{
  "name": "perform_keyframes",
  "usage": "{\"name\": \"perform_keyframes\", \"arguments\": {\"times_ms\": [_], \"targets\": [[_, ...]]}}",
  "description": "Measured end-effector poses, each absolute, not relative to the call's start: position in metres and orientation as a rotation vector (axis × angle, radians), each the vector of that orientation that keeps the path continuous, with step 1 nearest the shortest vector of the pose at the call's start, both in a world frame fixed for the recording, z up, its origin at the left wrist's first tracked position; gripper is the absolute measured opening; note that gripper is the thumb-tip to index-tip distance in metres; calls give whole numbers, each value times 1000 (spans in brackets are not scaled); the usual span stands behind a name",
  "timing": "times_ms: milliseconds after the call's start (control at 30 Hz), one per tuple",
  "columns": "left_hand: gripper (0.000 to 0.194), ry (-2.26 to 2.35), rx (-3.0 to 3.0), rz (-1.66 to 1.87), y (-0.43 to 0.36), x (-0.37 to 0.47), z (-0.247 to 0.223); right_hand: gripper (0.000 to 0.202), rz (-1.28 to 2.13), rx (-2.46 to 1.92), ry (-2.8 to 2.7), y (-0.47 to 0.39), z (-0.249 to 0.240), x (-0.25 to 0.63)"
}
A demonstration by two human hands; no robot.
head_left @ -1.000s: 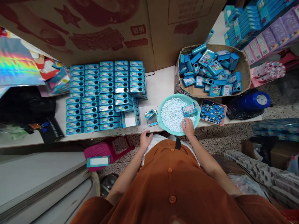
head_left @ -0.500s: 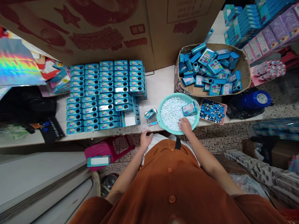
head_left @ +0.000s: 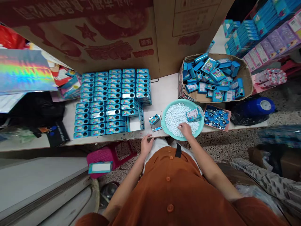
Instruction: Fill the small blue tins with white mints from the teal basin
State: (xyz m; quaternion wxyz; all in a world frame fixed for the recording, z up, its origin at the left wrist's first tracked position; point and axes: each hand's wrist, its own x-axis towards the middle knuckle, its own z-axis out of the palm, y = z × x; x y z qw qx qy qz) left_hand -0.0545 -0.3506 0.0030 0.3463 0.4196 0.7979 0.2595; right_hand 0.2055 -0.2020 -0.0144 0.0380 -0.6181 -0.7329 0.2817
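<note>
Right of centre, a blue oblong tin [head_left: 193,115] is lying crosswise, up-right of right hand [head_left: 185,129], grip unclear; left hand [head_left: 147,145] resting open.

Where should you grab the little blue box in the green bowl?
Probably by its two long edges, coming from above: the blue box lies label up on the white pellets with nothing on top of it, while its right end sits close to the rim of the green bowl, leaving less room there.
</note>
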Motion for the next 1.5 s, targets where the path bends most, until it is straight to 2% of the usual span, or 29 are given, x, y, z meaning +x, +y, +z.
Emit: {"name": "perform_keyframes", "arguments": {"times_ms": [267,433,600,800,1000,1200,1367,1500], "targets": [[23,1977,1356,719,-322,-66,15,18,902,-1986,-2049,-202,-3,192],[29,1929,1633,713,-293,-78,21,29,928,-1762,-1951,-198,8,154],[39,1980,1752,548,-261,-84,21,22,911,-1502,-1976,-184,19,92],[46,1986,1766,340,-240,-88,19,18,815,-1406,-2060,-171,5,48],[48,1941,1765,189,-224,-79,16,23,692,-1444,-2039,-195,7,70],[31,1934,1776,17,-213,-74,18,25,636,-1563,-1969,-235,8,118],[28,1902,1817,47,-217,-77,29,26,655,-1611,-1941,-260,5,133],[33,1836,1907,157,-238,-88,57,27,662,-1614,-1901,-268,6,133]]}}
